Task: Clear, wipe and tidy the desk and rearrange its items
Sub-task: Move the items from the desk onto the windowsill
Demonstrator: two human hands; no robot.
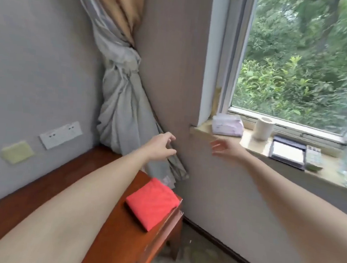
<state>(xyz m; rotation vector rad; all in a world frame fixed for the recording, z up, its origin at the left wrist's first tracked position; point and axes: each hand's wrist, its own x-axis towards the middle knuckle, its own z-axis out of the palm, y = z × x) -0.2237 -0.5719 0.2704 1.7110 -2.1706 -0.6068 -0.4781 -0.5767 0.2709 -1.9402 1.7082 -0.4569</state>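
A folded red cloth [152,202] lies at the right end of the brown wooden desk [64,187]. Both my arms reach out above the desk toward the window sill [252,142]. My left hand [161,146] hovers in front of the knotted curtain with loosely spread fingers and holds nothing. My right hand [226,149] is blurred, fingers spread, just below the sill's left end, also empty. On the sill stand a tissue pack [227,125], a roll of toilet paper [263,128], a dark notebook with a white pad [288,154] and a remote control [313,159].
A grey and tan curtain [121,98] hangs knotted in the corner, its tail reaching the desk's end. Wall sockets [61,134] and a yellow-green plate [17,152] sit on the left wall. The floor [199,262] lies right of the desk under the window.
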